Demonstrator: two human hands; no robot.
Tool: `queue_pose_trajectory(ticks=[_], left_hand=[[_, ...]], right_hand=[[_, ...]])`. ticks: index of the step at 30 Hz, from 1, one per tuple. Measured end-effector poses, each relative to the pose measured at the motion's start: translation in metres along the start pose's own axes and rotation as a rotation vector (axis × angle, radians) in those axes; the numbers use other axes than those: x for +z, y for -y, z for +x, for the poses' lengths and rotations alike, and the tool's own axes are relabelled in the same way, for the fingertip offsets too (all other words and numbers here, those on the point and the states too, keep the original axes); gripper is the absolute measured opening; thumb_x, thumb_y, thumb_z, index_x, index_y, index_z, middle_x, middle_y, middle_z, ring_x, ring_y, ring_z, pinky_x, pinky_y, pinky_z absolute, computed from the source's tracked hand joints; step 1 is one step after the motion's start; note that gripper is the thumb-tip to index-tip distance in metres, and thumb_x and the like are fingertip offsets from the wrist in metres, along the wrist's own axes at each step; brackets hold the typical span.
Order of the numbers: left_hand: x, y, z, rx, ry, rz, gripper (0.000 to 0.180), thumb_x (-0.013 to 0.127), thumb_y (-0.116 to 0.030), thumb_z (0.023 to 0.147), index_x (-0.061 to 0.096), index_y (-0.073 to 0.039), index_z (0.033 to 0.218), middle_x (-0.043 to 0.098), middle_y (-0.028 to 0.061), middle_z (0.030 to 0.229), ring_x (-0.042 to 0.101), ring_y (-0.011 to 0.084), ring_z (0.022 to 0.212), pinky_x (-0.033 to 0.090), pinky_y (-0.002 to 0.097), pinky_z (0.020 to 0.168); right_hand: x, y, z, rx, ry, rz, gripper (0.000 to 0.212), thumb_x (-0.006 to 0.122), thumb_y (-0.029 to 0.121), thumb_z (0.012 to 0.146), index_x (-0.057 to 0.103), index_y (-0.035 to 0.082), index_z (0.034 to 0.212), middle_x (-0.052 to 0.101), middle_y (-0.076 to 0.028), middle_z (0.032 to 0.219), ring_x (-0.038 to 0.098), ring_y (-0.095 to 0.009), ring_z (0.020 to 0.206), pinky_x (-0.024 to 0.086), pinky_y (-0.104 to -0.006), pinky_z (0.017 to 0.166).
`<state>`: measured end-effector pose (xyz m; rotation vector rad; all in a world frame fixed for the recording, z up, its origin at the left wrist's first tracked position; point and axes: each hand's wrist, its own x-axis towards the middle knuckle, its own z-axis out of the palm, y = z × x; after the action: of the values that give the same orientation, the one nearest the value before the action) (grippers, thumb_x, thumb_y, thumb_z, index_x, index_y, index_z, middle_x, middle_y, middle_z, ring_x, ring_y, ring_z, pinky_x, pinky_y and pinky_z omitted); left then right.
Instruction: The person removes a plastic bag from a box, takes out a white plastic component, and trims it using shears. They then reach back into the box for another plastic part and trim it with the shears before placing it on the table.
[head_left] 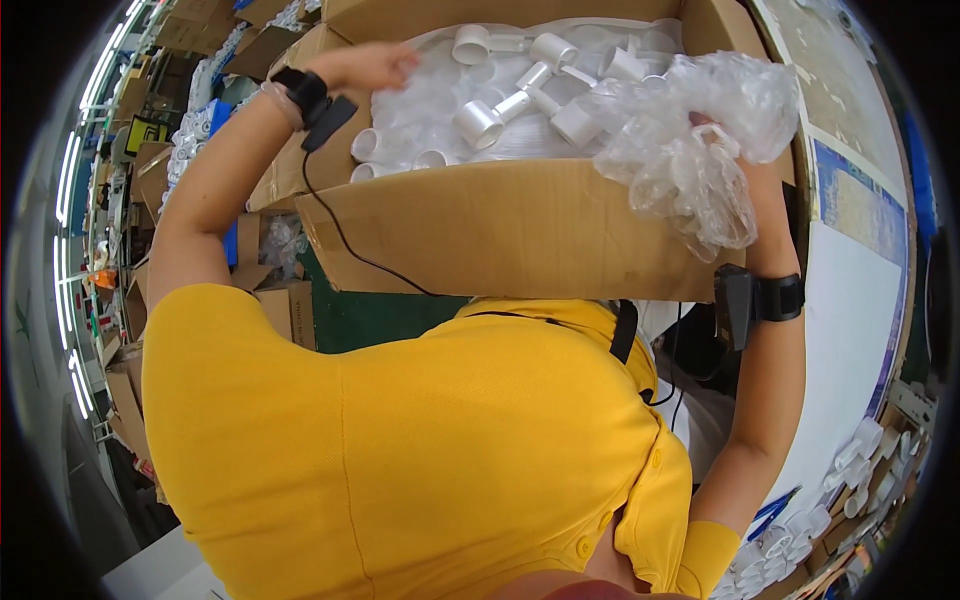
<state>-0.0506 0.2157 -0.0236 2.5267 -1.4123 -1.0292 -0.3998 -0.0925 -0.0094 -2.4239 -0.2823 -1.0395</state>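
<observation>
A big cardboard box (500, 230) stands in front of me, lined with a clear plastic bag. Inside lie several white plastic fittings (480, 124), short tubes with wide cup-like ends. My left hand (368, 67) hovers over the box's left side, its slightly blurred fingers stretched toward the middle and nothing visible in them. At the right rim, my right hand (708, 125) is closed on the bunched clear plastic bag (690, 170). Crumpled film covers much of that hand, and a loose end of it hangs over the box's front wall.
A white-topped table (845, 330) runs along my right, with more white fittings (775, 550) heaped near its close end. Cartons (285, 310) and shelves of parts crowd the left. Black wrist devices (735, 300) have cables trailing toward my body.
</observation>
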Motion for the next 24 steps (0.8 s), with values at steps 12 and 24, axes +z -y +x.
queue_pose_trajectory(ticks=[12,24], left_hand=[[0.072,0.055,-0.011,-0.586,0.382,-0.151,0.052,0.067,-0.012,0.063,0.049,0.001,0.111,0.060,0.0158,0.089,0.061,0.0248,0.072,0.050,0.0366,0.056],[0.076,0.031,-0.025,-0.577,0.193,-0.483,0.024,0.065,-0.001,0.077,0.051,0.003,0.096,0.059,0.0110,0.080,0.061,0.0169,0.059,0.054,0.0284,0.054]], right_hand=[[-0.002,-0.008,-0.038,0.306,0.039,0.204,0.037,0.068,0.016,0.075,0.059,0.011,0.110,0.057,-0.010,0.110,0.052,-0.029,0.104,0.040,-0.0362,0.092],[-0.005,0.007,-0.044,0.600,0.012,0.342,0.043,0.069,0.021,0.079,0.053,0.006,0.116,0.057,-0.010,0.112,0.053,-0.023,0.103,0.041,-0.0318,0.089]])
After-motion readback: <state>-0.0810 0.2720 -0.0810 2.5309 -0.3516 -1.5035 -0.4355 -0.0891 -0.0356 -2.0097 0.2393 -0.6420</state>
